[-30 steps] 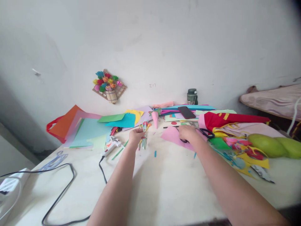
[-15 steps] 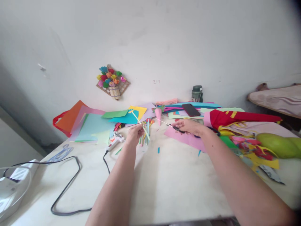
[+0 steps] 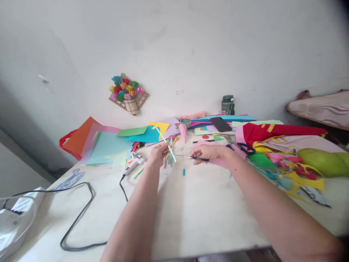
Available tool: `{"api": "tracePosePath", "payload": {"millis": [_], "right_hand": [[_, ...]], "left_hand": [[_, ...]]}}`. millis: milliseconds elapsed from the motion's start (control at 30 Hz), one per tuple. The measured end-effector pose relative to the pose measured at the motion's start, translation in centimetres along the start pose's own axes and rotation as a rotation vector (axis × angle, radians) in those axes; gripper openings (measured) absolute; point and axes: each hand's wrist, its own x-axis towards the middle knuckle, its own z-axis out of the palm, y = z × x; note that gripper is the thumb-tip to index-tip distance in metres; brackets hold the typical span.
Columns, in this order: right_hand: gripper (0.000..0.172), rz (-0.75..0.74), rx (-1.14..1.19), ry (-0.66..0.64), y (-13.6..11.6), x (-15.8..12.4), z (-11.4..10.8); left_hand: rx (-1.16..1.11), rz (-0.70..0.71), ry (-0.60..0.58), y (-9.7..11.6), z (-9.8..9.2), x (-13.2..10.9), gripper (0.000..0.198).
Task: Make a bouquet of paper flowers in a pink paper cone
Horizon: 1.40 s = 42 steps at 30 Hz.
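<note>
A second ago the right hand (image 3: pixel 201 154) was down at the pink paper (image 3: pixel 221 163); since then it has lifted the scissors (image 3: pixel 200 159) and moved toward eight o'clock, their blades turning from ten o'clock to nine, tips now at the pale stick (image 3: pixel 160 134). The left hand (image 3: pixel 158 153), earlier at the bundle, now holds that stick slanting toward eleven o'clock.

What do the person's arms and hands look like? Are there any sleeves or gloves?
The left arm and right arm are bare, without visible sleeves. The left grip and right grip wear no gloves. A small spot marks the right arm.
</note>
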Motion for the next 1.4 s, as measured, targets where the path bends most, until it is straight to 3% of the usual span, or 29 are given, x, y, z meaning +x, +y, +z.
{"api": "tracePosePath", "payload": {"millis": [200, 500, 1100, 1400], "right_hand": [[0.041, 0.043, -0.024, 0.022, -1.1, 0.2, 1.0], [0.042, 0.054, 0.009, 0.105, -1.3, 0.3, 1.7], [0.036, 0.073, -0.076, 0.082, -2.3, -0.1, 1.5], [0.049, 0.129, -0.149, 0.064, -2.5, 0.3, 2.0]], "left_hand": [[0.061, -0.002, -0.065, -0.4, 0.4, 0.0, 0.033], [0.083, -0.013, -0.058, -0.3, 0.5, 0.0, 0.029], [0.177, 0.016, -0.073, -0.5, 0.0, 0.2, 0.036], [0.253, 0.059, -0.075, -0.3, 0.3, 0.1, 0.033]]}}
